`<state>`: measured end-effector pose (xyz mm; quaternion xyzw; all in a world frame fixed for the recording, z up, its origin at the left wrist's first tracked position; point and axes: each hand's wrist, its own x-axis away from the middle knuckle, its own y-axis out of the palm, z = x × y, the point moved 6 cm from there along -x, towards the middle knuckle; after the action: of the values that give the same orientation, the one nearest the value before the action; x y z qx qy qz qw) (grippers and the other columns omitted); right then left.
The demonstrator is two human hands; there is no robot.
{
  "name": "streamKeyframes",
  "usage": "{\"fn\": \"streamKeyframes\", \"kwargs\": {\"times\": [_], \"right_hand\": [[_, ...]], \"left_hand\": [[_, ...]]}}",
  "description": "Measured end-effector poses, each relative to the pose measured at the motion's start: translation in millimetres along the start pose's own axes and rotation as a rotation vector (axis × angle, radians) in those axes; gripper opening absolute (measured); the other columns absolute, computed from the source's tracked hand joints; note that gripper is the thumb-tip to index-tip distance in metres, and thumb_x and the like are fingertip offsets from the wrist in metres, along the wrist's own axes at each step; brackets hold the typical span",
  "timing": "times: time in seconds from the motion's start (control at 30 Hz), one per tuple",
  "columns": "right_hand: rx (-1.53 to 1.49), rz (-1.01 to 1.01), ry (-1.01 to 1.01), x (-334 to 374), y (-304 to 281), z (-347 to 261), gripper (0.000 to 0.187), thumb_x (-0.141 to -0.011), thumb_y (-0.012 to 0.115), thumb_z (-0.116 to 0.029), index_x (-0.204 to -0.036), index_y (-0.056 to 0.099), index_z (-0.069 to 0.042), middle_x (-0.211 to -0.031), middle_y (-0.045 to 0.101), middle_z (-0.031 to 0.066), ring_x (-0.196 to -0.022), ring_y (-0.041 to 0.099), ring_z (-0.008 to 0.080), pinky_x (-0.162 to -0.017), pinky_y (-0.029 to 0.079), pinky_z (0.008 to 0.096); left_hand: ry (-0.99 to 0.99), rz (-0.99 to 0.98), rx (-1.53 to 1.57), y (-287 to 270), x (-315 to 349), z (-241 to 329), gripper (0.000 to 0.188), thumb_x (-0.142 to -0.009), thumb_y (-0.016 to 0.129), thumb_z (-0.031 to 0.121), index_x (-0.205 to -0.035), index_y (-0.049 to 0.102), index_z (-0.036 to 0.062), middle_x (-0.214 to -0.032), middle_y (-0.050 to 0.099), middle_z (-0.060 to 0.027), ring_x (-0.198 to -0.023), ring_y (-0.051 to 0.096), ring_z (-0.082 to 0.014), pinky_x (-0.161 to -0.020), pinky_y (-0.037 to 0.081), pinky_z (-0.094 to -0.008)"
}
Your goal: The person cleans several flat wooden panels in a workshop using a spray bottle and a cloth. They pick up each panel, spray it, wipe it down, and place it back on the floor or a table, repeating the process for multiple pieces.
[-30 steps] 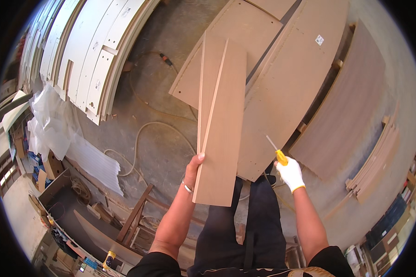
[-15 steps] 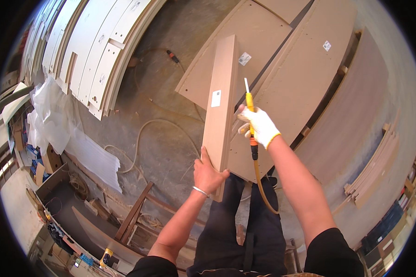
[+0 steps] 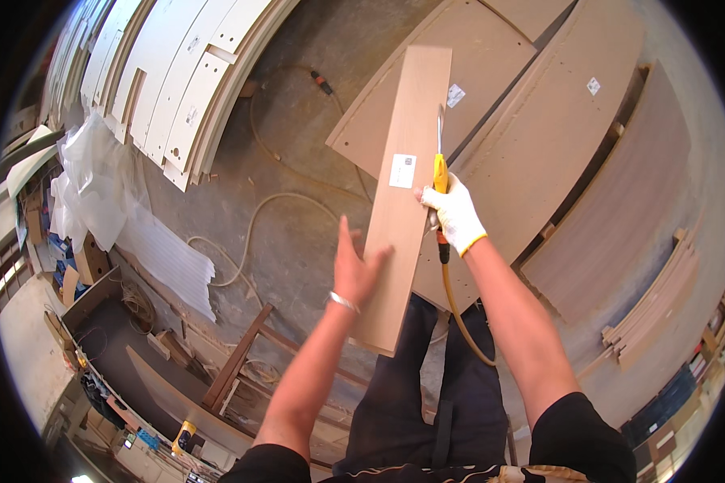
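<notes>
Clearly, the left hand [image 3: 356, 274] is the hardest thing to make out: it is blurred, its fingers spread and grasping nothing, thumb side overlapping the board [image 3: 399, 233]. Whether it touches the wood, I cannot tell. The right hand [image 3: 459, 216], in a white glove, has its fingers wrapped around the yellow air gun [image 3: 441, 171]; the glove hides part of the grip, and I cannot tell whether its fingertips also meet the board. The gun's metal tip lies over the board's right edge. Its hose [image 3: 459, 322] bends down and is lost by the right forearm.

The board slants lengthwise in front of the body, its label [image 3: 403, 171] in view, its near end before the legs [image 3: 415, 394] and its far end over the brown panels [image 3: 532, 201]. What bears its weight is hidden. Those panels run out of view at the top, as do the white boards [image 3: 165, 97] at left.

Left of the board, open floor [image 3: 298, 266] reaches toward the foam sheet [image 3: 169, 262], crossed by a looped hose. On the right, the panels' edges sit close to the gloved hand.
</notes>
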<state>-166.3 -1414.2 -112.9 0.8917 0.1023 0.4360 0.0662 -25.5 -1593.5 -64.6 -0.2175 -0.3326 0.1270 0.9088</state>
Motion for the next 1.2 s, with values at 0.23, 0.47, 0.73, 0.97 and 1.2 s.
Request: {"fn": "streamKeyframes", "kwargs": {"times": [0.23, 0.47, 0.73, 0.97, 1.2], "right_hand": [[0.397, -0.011, -0.588, 69.8, 54.7, -113.8, 0.057, -0.078, 0.084, -0.009, -0.125, 0.051, -0.003, -0.11, 0.065, 0.0078, -0.099, 0.064, 0.0166, -0.087, 0.053, 0.0304], [0.163, 0.129, -0.195, 124.4, -48.0, -137.7, 0.046, -0.089, 0.059, -0.008, -0.132, 0.049, 0.004, -0.089, 0.069, 0.0104, -0.049, 0.054, 0.0081, -0.043, 0.045, 0.0246], [0.211, 0.404, 0.286, 160.1, -279.6, -58.4, 0.018, -0.086, 0.068, -0.024, -0.088, 0.061, -0.007, -0.068, 0.065, 0.0097, -0.039, 0.044, 0.0087, -0.035, 0.032, 0.0269], [0.303, 0.453, 0.223, 120.2, -291.6, -98.4, 0.037, -0.088, 0.076, -0.04, -0.072, 0.058, -0.012, -0.052, 0.044, -0.0055, -0.037, 0.034, 0.0038, -0.035, 0.028, 0.0233], [0.804, 0.027, 0.102, 137.4, -201.4, -98.8, 0.032, -0.082, 0.075, -0.031, -0.073, 0.067, -0.002, -0.057, 0.059, 0.0052, -0.044, 0.053, 0.0166, -0.043, 0.043, 0.0347]], "left_hand": [[0.136, -0.271, 0.377, -56.5, -121.7, 104.0, 0.049, -0.084, 0.082, 0.015, -0.125, 0.061, -0.0008, -0.107, 0.07, -0.0054, -0.097, 0.065, -0.0153, -0.086, 0.053, -0.0297], [0.556, 0.245, 0.579, -104.7, -87.0, 185.0, 0.041, -0.086, 0.078, 0.004, -0.122, 0.06, 0.0031, -0.108, 0.068, -0.0023, -0.098, 0.064, -0.0148, -0.092, 0.048, -0.0298], [0.482, 0.302, 0.698, -63.8, -83.2, 128.7, 0.03, -0.081, 0.082, -0.001, -0.108, 0.068, 0.0042, -0.106, 0.071, -0.0028, -0.098, 0.065, -0.0141, -0.09, 0.051, -0.0307], [0.372, 0.423, 0.544, -47.1, -52.9, 131.6, 0.033, -0.08, 0.074, -0.014, -0.11, 0.068, 0.0, -0.108, 0.07, -0.0041, -0.095, 0.065, -0.0139, -0.085, 0.053, -0.0296], [0.113, 0.637, 0.835, -46.3, 3.8, 116.7, 0.035, -0.084, 0.076, -0.007, -0.115, 0.062, 0.0021, -0.11, 0.067, -0.0047, -0.101, 0.066, -0.0176, -0.088, 0.056, -0.0331]]}}
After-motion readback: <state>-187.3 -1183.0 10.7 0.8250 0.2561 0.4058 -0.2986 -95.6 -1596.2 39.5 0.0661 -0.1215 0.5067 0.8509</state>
